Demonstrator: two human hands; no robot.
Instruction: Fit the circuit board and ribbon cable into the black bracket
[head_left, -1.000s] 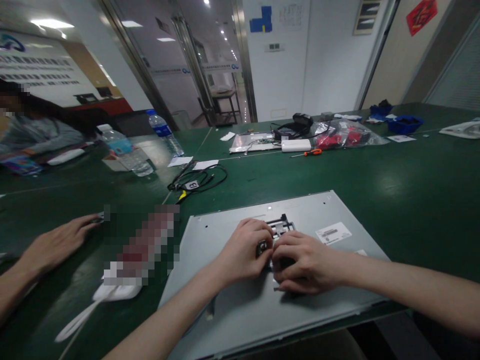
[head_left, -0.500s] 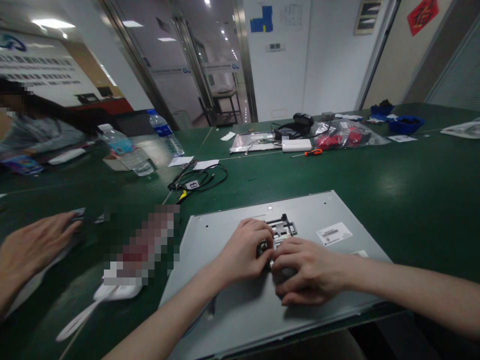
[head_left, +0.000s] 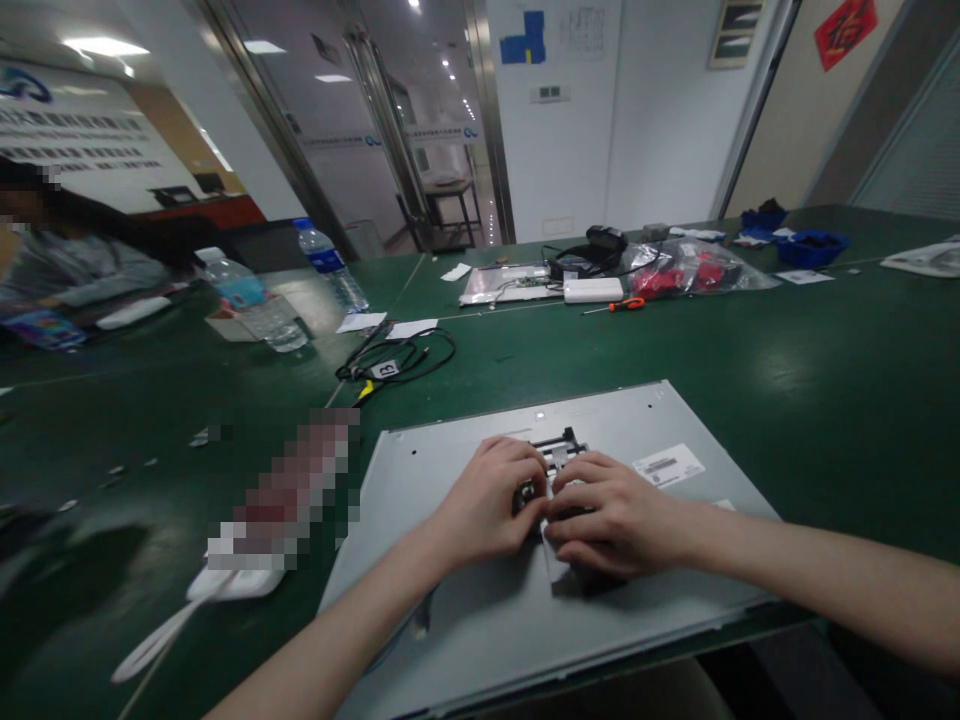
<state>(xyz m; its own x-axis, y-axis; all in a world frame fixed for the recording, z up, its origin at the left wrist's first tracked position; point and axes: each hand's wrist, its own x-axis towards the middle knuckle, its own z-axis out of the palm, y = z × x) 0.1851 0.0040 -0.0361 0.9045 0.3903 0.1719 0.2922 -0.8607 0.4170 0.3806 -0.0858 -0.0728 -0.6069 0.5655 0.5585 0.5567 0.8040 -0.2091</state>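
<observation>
A grey metal panel (head_left: 480, 620) lies flat on the green table in front of me, with a white label (head_left: 667, 466) near its right side. At its middle sits a small black bracket (head_left: 559, 452). My left hand (head_left: 487, 505) is curled over the bracket's left part, fingers pressed on a small dark piece. My right hand (head_left: 611, 515) rests beside it, fingers bent and pressing down on the same part. What lies under the fingers is mostly hidden.
A coiled black cable (head_left: 397, 358) lies beyond the panel. Two water bottles (head_left: 259, 310) stand at the left. An orange-handled screwdriver (head_left: 619, 306), a white box (head_left: 592, 290) and a plastic bag with red parts (head_left: 694, 268) lie farther back. A white object (head_left: 232, 582) is at the left.
Another person's hand at the far left has pulled back out of view. My right hand has shifted slightly up over the bracket; my left hand has stayed put.
</observation>
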